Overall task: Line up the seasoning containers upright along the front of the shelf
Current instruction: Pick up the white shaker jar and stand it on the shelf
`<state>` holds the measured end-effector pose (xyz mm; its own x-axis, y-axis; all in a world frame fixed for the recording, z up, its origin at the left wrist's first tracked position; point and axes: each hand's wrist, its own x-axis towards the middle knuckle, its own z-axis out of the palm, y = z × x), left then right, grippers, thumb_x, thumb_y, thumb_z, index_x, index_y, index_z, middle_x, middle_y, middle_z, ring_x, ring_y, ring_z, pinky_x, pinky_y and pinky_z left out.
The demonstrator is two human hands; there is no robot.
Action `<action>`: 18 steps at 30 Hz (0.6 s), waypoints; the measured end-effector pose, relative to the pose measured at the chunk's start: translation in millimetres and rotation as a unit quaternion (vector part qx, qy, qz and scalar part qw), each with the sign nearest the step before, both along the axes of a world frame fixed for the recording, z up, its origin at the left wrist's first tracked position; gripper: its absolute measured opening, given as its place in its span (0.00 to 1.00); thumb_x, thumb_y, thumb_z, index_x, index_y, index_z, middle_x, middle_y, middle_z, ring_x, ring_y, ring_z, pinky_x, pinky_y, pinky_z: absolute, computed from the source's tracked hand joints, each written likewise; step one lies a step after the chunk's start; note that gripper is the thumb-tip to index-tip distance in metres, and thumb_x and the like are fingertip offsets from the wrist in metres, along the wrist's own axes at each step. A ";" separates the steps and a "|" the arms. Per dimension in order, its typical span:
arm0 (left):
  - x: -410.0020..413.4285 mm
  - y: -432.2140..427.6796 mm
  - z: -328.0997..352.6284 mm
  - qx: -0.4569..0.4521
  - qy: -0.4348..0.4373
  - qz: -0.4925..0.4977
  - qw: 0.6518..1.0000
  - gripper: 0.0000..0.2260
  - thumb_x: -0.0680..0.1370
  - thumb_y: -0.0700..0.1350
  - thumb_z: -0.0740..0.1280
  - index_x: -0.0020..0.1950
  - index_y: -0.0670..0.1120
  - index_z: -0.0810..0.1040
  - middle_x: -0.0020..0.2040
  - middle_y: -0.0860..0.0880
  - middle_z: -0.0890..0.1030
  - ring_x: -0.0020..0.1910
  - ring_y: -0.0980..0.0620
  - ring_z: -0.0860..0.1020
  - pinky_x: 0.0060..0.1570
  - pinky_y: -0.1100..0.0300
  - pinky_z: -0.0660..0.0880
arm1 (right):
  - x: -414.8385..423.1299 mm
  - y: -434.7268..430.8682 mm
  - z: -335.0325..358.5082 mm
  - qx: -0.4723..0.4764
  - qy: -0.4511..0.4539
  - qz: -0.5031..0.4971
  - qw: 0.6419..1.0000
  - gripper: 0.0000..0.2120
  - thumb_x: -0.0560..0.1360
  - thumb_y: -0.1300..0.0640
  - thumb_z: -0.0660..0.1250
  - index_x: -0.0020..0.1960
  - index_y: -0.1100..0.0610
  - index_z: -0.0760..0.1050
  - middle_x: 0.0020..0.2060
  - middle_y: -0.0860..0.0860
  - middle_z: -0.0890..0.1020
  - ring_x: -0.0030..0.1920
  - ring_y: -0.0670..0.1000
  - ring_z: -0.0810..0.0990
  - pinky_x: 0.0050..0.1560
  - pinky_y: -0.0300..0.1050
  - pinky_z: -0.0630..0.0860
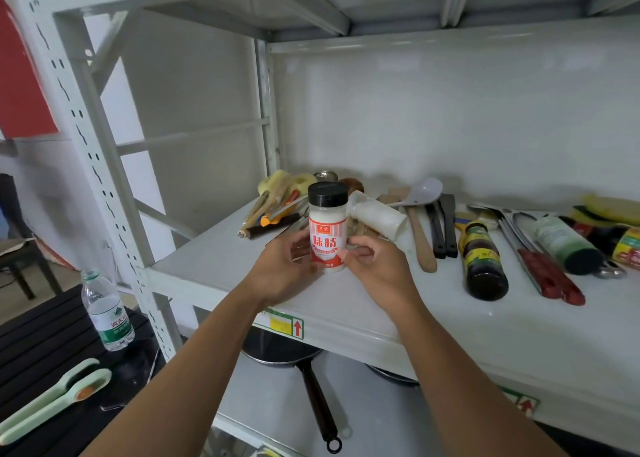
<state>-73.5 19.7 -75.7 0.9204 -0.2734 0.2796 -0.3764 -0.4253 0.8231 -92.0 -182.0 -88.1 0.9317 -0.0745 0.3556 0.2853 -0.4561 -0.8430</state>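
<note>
A seasoning jar (328, 227) with a black cap and a red-and-white label stands upright near the front left of the white shelf (433, 321). My left hand (282, 269) and my right hand (377, 266) grip its lower half from either side. Behind it a white shaker (379, 216) lies on its side. Further right lie a dark sauce bottle (483, 261), a green-labelled bottle (568, 243) with a black cap, and a dark bottle with a yellow-red label (620, 243), all on their sides.
Wooden and black spatulas (438, 228), a grey ladle (424, 192), red-handled tongs (547, 273) and brushes (273, 207) crowd the back of the shelf. A frying pan (304, 370) sits on the shelf below. A water bottle (105, 313) stands on the black table at the left.
</note>
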 end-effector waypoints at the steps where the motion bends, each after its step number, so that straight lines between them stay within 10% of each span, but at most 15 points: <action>1: 0.0 -0.2 0.4 0.007 0.004 -0.004 1.000 0.24 0.76 0.42 0.77 0.70 0.56 0.79 0.61 0.60 0.84 0.60 0.63 0.81 0.59 0.69 0.75 | 0.2 -0.3 -0.1 0.004 -0.001 -0.002 1.000 0.19 0.77 0.48 0.75 0.65 0.54 0.82 0.52 0.47 0.86 0.52 0.41 0.83 0.56 0.39 0.79; 6: -0.8 -4.6 -0.3 0.022 -0.003 -0.002 1.000 0.22 0.73 0.45 0.80 0.60 0.64 0.78 0.54 0.66 0.84 0.53 0.71 0.81 0.50 0.78 0.73 | 2.9 1.8 -0.8 0.004 -0.002 0.003 1.000 0.22 0.75 0.46 0.77 0.64 0.56 0.82 0.54 0.47 0.87 0.53 0.42 0.84 0.58 0.39 0.79; 18: 1.0 -7.3 -4.8 0.026 -0.025 0.008 0.999 0.22 0.74 0.46 0.79 0.60 0.65 0.76 0.59 0.60 0.84 0.60 0.60 0.81 0.63 0.63 0.75 | 4.0 1.7 -1.3 0.004 0.009 0.019 1.000 0.22 0.74 0.44 0.77 0.64 0.55 0.81 0.55 0.46 0.87 0.53 0.41 0.84 0.52 0.31 0.76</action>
<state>-72.5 12.4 -80.5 0.9098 -0.2747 0.3110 -0.4096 -0.4735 0.7798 -87.9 -180.3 -89.4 0.9399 -0.0416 0.3389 0.2876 -0.4387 -0.8514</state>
